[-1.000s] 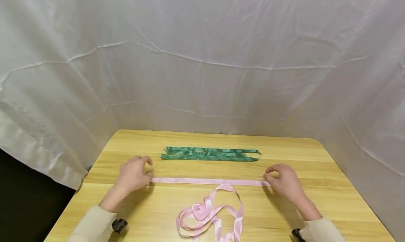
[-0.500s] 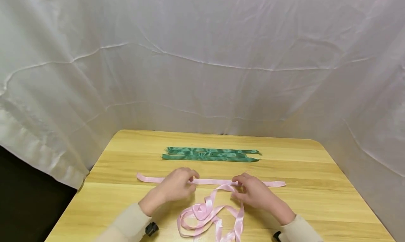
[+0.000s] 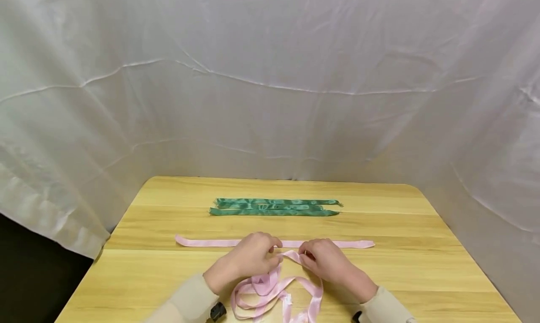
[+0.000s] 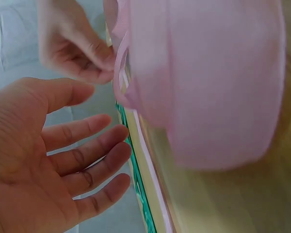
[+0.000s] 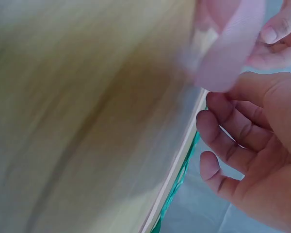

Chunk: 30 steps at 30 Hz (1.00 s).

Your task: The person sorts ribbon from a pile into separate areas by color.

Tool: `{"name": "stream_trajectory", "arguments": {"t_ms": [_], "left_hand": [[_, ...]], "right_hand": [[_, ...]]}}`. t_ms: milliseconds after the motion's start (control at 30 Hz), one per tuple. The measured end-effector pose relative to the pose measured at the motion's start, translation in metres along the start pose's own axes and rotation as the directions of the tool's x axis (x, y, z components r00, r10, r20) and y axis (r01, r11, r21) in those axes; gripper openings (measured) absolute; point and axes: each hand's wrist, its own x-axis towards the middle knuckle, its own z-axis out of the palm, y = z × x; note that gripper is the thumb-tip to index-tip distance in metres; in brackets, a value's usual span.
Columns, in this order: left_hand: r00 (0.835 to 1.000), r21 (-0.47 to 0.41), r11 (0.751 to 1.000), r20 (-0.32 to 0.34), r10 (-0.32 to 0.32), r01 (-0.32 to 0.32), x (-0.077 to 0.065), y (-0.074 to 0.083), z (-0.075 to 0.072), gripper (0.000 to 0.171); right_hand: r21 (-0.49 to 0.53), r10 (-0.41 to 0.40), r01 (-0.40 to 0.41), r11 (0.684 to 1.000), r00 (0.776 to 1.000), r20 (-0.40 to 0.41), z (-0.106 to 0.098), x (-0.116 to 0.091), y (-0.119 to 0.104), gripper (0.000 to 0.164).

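Note:
A tangled length of pink ribbon (image 3: 276, 290) lies near the front of the table, its upper loop raised between my two hands. My right hand (image 3: 326, 259) pinches that loop between thumb and fingers; the right wrist view shows the ribbon (image 5: 233, 48) at the thumb tip. Beside the loop is my left hand (image 3: 255, 255), thumb apart from the fingers; in the left wrist view its palm (image 4: 34, 160) faces the ribbon and the fingers are spread and slightly bent. A straight pink strip (image 3: 202, 243) stretches across the table just behind both hands, partly covered by them.
Several green ribbon strips (image 3: 274, 206) lie side by side farther back on the wooden table (image 3: 405, 248). Pale curtains (image 3: 270, 116) surround the table behind and at both sides. A black area (image 3: 33, 271) shows at the lower left.
Both hands have left the ends of the straight pink strip and come together at the middle. The right hand has taken hold of the tangled ribbon's upper loop.

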Motion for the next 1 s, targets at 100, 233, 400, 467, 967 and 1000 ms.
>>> {"name": "stream_trajectory", "arguments": {"t_ms": [100,233,400,467,967,1000], "left_hand": [[1.0,0.034,0.999,0.004,0.009,-0.01,0.002,0.003,0.004,0.037],[1.0,0.063,0.998,0.013,-0.011,0.01,0.004,0.005,0.007,0.042],[0.999,0.08,0.996,0.041,-0.036,0.033,0.004,0.005,0.009,0.042],[0.998,0.086,0.996,0.046,-0.031,0.027,0.004,0.006,0.009,0.041],[0.997,0.047,0.997,-0.054,0.059,-0.056,0.004,0.009,0.008,0.027],[0.996,0.027,0.998,-0.068,0.062,-0.06,0.004,0.009,0.008,0.024]], "right_hand": [[0.033,0.012,-0.012,0.999,1.0,-0.016,-0.001,0.002,-0.003,0.007],[0.075,0.049,-0.052,0.996,0.998,0.043,-0.002,0.002,-0.007,0.013],[0.081,0.054,-0.067,0.994,0.988,0.144,-0.001,-0.001,-0.007,0.016],[0.085,0.034,-0.047,0.995,0.989,0.141,0.0,-0.001,-0.007,0.012],[0.451,-0.024,-0.005,0.892,0.998,0.058,-0.023,0.003,-0.021,0.007],[0.464,-0.021,-0.002,0.886,0.999,0.045,-0.026,0.003,-0.021,0.007]]}}
